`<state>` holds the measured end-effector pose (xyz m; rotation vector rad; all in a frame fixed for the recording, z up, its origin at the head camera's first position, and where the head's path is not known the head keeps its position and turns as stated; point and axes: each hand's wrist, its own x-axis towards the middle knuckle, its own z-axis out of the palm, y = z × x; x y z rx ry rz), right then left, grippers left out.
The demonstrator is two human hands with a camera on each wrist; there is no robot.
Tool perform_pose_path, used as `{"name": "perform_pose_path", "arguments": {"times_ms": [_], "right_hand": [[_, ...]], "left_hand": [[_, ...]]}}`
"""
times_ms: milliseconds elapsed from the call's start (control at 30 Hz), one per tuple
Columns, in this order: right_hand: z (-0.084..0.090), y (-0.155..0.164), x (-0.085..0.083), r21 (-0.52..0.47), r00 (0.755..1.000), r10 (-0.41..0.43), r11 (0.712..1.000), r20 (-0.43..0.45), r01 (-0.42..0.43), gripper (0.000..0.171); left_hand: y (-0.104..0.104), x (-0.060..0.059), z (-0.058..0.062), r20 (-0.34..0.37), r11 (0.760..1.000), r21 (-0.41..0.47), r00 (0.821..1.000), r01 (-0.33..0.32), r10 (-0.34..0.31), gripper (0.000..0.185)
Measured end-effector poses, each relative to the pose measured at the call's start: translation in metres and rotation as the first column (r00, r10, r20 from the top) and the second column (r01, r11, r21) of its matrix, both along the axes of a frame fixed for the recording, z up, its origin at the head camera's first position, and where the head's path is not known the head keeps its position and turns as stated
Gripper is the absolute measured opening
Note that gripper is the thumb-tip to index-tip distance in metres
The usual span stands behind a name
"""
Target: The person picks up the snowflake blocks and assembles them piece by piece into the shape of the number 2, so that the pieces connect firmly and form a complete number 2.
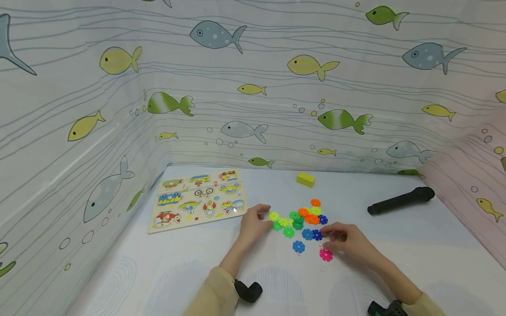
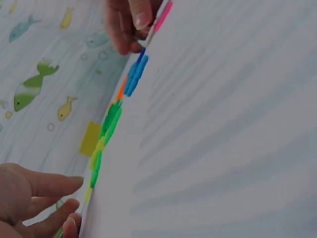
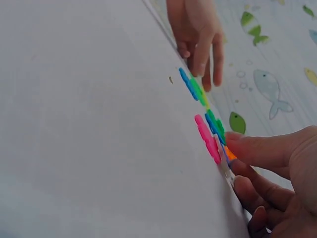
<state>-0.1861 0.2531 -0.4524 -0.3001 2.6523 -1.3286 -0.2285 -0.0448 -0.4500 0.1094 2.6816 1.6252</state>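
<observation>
While hands (image 1: 253,226) touch discs (image 1: 300,221), puzzle (image 1: 197,199) beside

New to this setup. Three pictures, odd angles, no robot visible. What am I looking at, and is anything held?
No machine here: a person works bare-handed, wearing three cameras. The wide picture comes from the head, looking down at a white table. The other two come from the wrists, so the table looks tilted.

On the table: a pile of colourful snowflake discs, a pink disc set apart, a wooden vehicle puzzle board, a yellow block and a black microphone.

The left hand rests with straight fingers at the pile's edge, holding nothing. The right hand reaches its fingertips to the dark blue disc; whether it grips is unclear.
</observation>
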Motion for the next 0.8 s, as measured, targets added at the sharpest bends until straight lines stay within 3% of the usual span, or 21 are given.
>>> {"name": "perform_pose_path", "arguments": {"times_ms": [300, 800], "right_hand": [[-0.0011, -0.0009, -0.0003, 0.059, 1.000, -0.002, 0.998, 0.010, 0.001, 0.038], [-0.0060, -0.0011, -0.0013, 0.069, 1.000, -0.012, 0.998, 0.017, 0.011, 0.033]], "left_hand": [[0.0060, -0.0041, -0.0078, -0.044, 0.998, -0.062, 0.999, -0.025, 0.022, 0.039], [0.0072, -0.0029, -0.0087, -0.061, 0.996, -0.082, 0.998, -0.022, 0.017, 0.037]]}}
